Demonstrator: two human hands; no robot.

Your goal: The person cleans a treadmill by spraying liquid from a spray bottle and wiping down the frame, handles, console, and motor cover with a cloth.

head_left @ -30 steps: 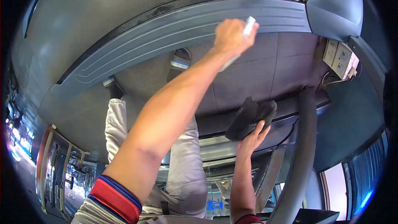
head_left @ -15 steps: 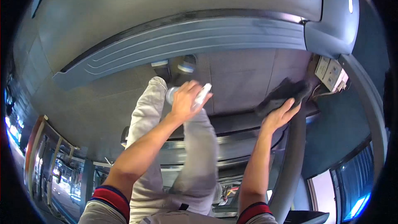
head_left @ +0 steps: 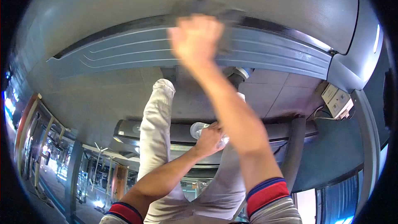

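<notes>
My right hand (head_left: 197, 37), smeared by motion, is closed on a dark cloth (head_left: 228, 16). The cloth lies across the blue-grey side rail (head_left: 273, 52) of a treadmill and the edge of its black belt (head_left: 286, 4). Lower down, in front of my thighs, my left hand (head_left: 209, 141) grips a clear spray bottle (head_left: 198, 130) with a whitish head. The bottle is tilted, its round base toward the left, and my fingers cover its middle. My right forearm passes above and to the right of the bottle.
At the right, a white electrical box (head_left: 338, 101) with cables sits by the treadmill's end. A dark upright post (head_left: 294, 141) and a grey frame bar (head_left: 369, 132) rise on that side. Another machine's rail (head_left: 128, 130) runs behind my legs. Gym equipment stands at lower left.
My right hand has swung left and forward with the cloth, from beside the post onto the treadmill rail. My left hand has drawn back toward my body with the spray bottle.
</notes>
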